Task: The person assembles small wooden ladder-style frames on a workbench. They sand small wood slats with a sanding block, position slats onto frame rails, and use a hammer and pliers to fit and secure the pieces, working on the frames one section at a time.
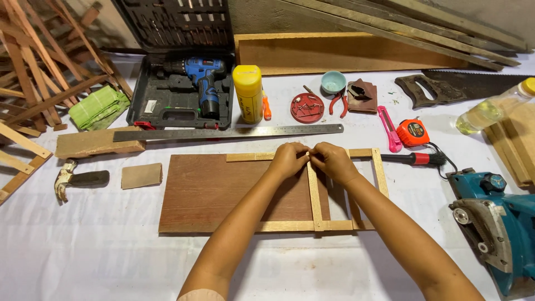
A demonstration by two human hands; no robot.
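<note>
1. Both hands meet at the top joint of a pale wooden-strip frame. The left hand and right hand are curled, fingertips pinching the point where an upright strip meets the top strip; whether something small sits between the fingers cannot be told.
2. The frame is made of thin, light strips: two long ones running left to right, and short uprights crossing between them below and to the right of the hands. Its long axis runs left-right.
3. The frame lies partly on a reddish-brown board, which spreads below and to the left of the hands.
4. Just beyond the hands lies a long steel ruler, also running left-right.
5. Further beyond, a round red lid holds small nails, with a small pale-blue bowl behind it; what that holds cannot be seen.
6. Beyond and to the left, an open black case holds a blue cordless drill; a yellow glue bottle stands beside it.
7. To the right lie an orange tape measure and a teal circular saw.
</note>
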